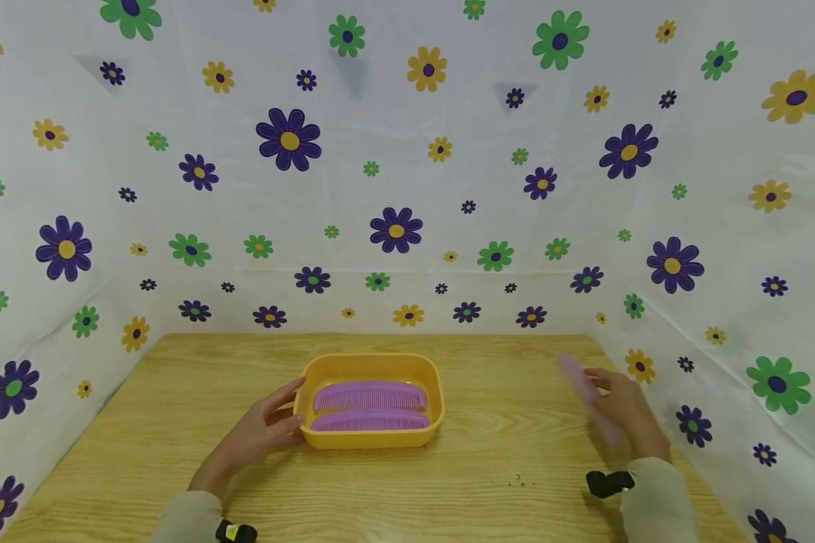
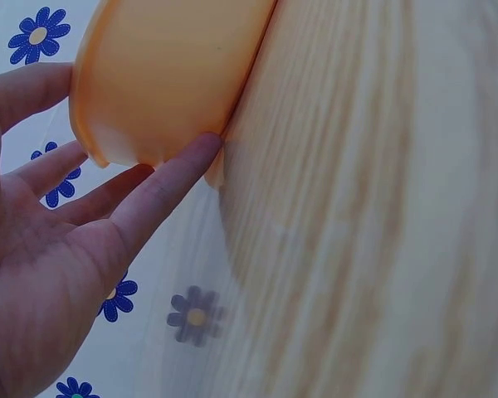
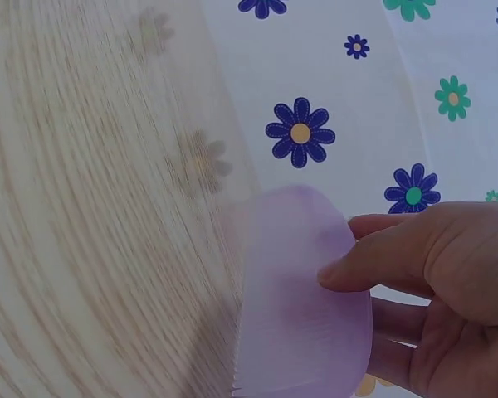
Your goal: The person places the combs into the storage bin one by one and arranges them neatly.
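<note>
My left hand (image 1: pixel 261 426) rests at the left end of a yellow plastic tub (image 1: pixel 368 439), fingers spread and fairly straight. In the left wrist view its thumb and fingertips touch the tub's end wall (image 2: pixel 170 83). Inside the tub lie two purple combs, a rear comb (image 1: pixel 370 394) and a front comb (image 1: pixel 370 419), roughly parallel with teeth toward me. Over on the right, my right hand (image 1: pixel 625 411) pinches another purple comb (image 1: pixel 587 396) between thumb and fingers. That comb slants over the table; in the right wrist view its broad face (image 3: pixel 303 290) and some teeth show.
The wood-grain table (image 1: pixel 475 483) has a few dark specks (image 1: pixel 519 480) near its front right. A white sheet (image 1: pixel 407 181) printed with flowers encloses the table at the back and both sides. The right hand is close to the right-hand sheet.
</note>
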`<state>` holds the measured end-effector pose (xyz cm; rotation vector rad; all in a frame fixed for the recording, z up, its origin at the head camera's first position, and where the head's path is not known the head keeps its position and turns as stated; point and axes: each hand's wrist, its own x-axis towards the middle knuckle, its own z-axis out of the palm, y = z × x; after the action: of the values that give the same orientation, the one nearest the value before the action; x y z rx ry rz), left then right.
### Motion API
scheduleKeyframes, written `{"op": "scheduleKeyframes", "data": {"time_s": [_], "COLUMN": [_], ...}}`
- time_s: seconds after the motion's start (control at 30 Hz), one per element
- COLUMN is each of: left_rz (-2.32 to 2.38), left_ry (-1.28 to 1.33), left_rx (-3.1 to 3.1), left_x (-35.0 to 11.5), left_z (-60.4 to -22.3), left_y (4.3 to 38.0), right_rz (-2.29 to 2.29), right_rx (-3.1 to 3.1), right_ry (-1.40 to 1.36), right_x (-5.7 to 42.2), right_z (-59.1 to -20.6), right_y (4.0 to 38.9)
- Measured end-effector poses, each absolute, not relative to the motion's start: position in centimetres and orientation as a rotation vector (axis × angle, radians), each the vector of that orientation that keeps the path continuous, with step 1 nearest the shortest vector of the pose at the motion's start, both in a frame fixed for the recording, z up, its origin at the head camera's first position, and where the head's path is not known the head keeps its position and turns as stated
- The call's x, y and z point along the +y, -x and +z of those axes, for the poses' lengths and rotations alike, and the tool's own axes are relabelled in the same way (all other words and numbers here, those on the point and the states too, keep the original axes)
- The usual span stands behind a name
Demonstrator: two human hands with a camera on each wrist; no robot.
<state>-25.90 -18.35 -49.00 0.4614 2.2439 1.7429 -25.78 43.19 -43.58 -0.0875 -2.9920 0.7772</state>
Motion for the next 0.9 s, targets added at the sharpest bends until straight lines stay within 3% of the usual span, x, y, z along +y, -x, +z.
{"op": "scheduleKeyframes", "data": {"time_s": [0.9], "left_rz": [1.730], "left_ry": [-0.493], "left_rx": [2.260], "left_x": [-18.49], "left_z": [-48.79], "left_y": [25.81], "right_rz": [0.921], "right_rx": [-3.002], "right_ry": [0.078], "right_x": [42.64], "right_z": [-43.41], "right_y": [25.74]}}
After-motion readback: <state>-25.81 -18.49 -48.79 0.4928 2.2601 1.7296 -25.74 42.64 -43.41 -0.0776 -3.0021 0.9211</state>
